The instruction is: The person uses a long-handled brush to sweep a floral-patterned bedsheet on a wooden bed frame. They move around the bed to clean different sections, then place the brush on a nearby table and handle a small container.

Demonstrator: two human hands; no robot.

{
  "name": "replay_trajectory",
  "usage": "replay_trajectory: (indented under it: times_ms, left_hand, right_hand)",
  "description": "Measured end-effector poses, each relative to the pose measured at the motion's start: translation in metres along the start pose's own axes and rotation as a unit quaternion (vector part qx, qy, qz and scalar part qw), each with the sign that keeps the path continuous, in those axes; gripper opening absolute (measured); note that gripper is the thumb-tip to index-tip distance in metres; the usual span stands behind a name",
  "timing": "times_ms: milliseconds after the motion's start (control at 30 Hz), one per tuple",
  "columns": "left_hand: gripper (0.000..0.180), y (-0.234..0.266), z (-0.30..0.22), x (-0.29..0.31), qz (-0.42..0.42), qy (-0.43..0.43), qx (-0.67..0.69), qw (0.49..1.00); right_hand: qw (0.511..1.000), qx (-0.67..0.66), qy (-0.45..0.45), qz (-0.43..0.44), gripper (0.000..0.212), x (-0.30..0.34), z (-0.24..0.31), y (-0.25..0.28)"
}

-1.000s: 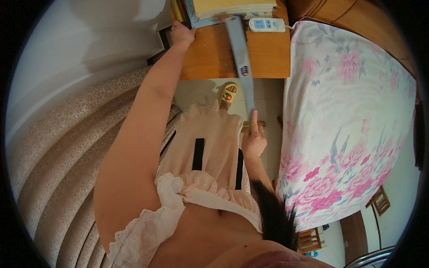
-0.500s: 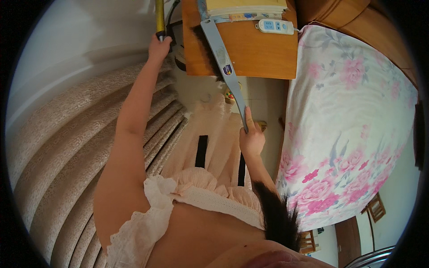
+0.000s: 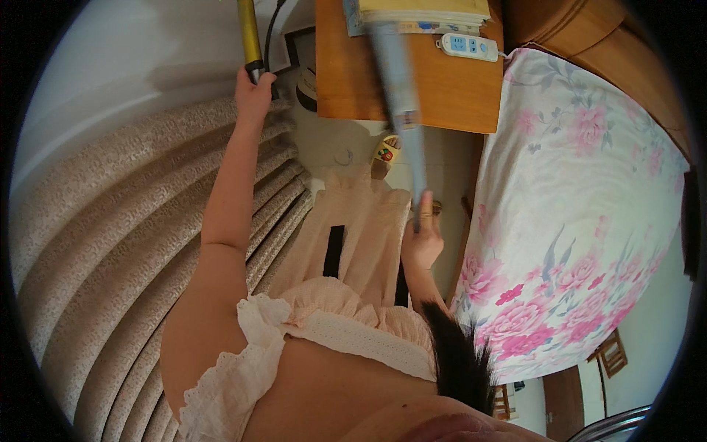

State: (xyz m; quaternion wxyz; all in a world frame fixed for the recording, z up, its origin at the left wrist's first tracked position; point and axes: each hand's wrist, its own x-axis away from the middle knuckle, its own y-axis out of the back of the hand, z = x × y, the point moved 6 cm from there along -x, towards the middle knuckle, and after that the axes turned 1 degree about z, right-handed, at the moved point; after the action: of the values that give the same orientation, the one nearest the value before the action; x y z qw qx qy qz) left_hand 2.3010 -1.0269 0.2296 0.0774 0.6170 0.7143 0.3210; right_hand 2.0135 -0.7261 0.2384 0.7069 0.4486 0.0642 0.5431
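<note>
My right hand (image 3: pixel 425 241) is closed round the handle of a long grey bed brush (image 3: pixel 403 103) with dark bristles along its left side. Motion smears the brush, which slants up over the wooden table toward the papers. At the upper left, my left hand (image 3: pixel 255 94) grips the dark lower end of a yellow tube (image 3: pixel 250 37); its top runs out of the picture. A thin black hose or cable (image 3: pixel 272 29) curves beside that tube, and I cannot tell whether they are joined.
On the wooden table (image 3: pixel 353 88) lie a stack of papers (image 3: pixel 427 10) and a white power strip (image 3: pixel 468 47). A bed with a floral sheet (image 3: pixel 574 221) stands at the right. Patterned curtains (image 3: pixel 110 221) hang at the left. A yellow slipper (image 3: pixel 386 153) rests on the floor.
The brush has swung to the right across the table and is now blurred. The left hand with the yellow tube has shifted slightly left and down. More of the slipper shows.
</note>
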Motion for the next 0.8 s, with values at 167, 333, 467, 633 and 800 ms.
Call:
replay_trajectory:
  times_ms: [167, 333, 467, 633, 800]
  left_hand:
    - [0.038, -0.008, -0.01, 0.016, 0.006, 0.012, 0.035, 0.999]
    - [0.035, -0.019, -0.008, 0.015, 0.0, 0.032, 0.054, 0.998]
    - [0.035, -0.015, -0.013, 0.021, -0.013, 0.021, 0.072, 0.997]
    - [0.036, -0.022, -0.008, 0.028, -0.029, 0.057, 0.095, 0.993]
    - [0.037, -0.023, -0.007, 0.021, -0.006, 0.066, 0.141, 0.988]
  right_hand:
    - [0.997, -0.046, -0.053, -0.016, 0.07, -0.018, 0.0, -0.019]
    - [0.981, 0.006, 0.034, 0.191, 0.073, -0.017, 0.039, -0.02]
    - [0.998, -0.049, -0.029, -0.027, 0.072, -0.004, 0.013, 0.004]
    - [0.998, -0.038, -0.052, 0.025, 0.069, -0.014, 0.005, -0.028]
    - [0.981, -0.032, 0.064, 0.179, 0.071, 0.005, 0.032, -0.028]
